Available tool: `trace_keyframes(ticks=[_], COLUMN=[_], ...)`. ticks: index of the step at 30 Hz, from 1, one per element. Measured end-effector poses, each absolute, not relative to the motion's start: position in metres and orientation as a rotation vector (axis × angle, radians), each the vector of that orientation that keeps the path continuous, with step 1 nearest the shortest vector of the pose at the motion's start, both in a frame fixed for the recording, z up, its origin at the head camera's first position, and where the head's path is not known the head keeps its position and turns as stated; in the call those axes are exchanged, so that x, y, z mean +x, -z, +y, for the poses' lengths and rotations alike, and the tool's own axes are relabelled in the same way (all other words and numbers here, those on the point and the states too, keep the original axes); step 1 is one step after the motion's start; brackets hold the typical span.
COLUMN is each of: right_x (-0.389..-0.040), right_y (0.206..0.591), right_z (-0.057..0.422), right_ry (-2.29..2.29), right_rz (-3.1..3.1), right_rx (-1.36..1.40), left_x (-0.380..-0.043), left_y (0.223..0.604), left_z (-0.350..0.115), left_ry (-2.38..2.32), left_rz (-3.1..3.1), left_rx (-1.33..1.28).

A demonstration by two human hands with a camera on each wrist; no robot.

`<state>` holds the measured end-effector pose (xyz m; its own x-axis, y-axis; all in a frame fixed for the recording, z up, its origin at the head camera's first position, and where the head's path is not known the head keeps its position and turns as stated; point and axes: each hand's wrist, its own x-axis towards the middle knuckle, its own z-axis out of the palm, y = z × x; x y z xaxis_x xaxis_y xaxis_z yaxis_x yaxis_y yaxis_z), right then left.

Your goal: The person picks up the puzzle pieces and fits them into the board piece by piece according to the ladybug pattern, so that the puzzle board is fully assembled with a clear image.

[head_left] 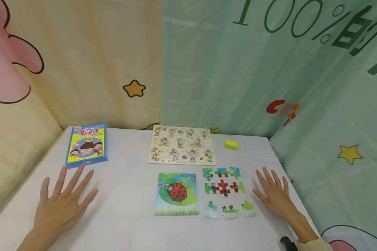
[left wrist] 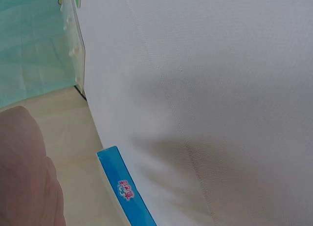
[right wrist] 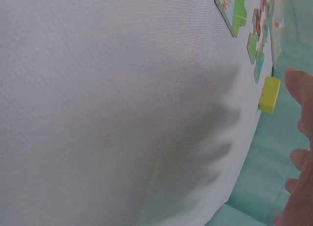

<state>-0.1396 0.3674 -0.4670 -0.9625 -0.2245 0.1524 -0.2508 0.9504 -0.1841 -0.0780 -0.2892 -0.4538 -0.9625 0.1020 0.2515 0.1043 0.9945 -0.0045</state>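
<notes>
My left hand [head_left: 61, 205] is spread palm down over the left of the table, fingers straight, holding nothing. Just beyond its fingertips lies a blue and yellow box [head_left: 86, 145], whose blue side also shows in the left wrist view. On the right, my right hand [head_left: 274, 197] is spread too, fingers straight and apart. Left of it, separated jigsaw pieces [head_left: 223, 188] with ladybug parts lie in three rows. Beside them sits a square ladybug picture board [head_left: 177, 194]. In the right wrist view the fingers [right wrist: 299, 108] appear at the right edge, their shadow falling on the cloth.
A wooden puzzle board [head_left: 182, 145] with several small figures lies at the back middle of the white table [head_left: 122, 195]. Right of it is a yellow block [head_left: 230, 144]. Printed curtains [head_left: 213, 69] hang behind and along the right side. A dark strap [head_left: 288, 244] circles the right wrist.
</notes>
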Motion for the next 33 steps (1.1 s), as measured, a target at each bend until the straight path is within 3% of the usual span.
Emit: trace_keyframes(ticks=[14, 33], right_x=[-0.146, -0.168], right_y=[0.469, 0.471], right_z=[0.370, 0.333], right_ry=[-0.305, -0.280], right_rz=[-2.937, -2.965], right_rx=[0.392, 0.545], left_x=[-0.085, -0.103], left_y=[0.455, 0.470], left_z=[-0.282, -0.244], left_ry=[0.053, 0.173], left_rz=[-2.920, -2.919], left_rx=[-0.146, -0.245])
